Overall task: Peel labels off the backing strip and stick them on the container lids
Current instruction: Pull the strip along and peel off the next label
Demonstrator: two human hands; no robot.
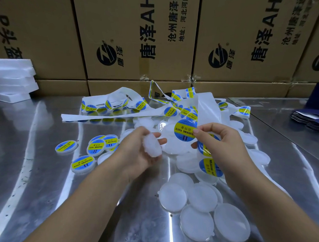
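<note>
label [185,131] mid-peel
right grip [220,143] pinching its edge, left grip [138,151] curled round lid [152,145]; floppy, could fold onto itself

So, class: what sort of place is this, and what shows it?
Probably a packing bench in a warehouse or small factory: printed cartons stacked behind a steel table, a long strip of labels, and piles of plain lids beside labelled ones.
</note>
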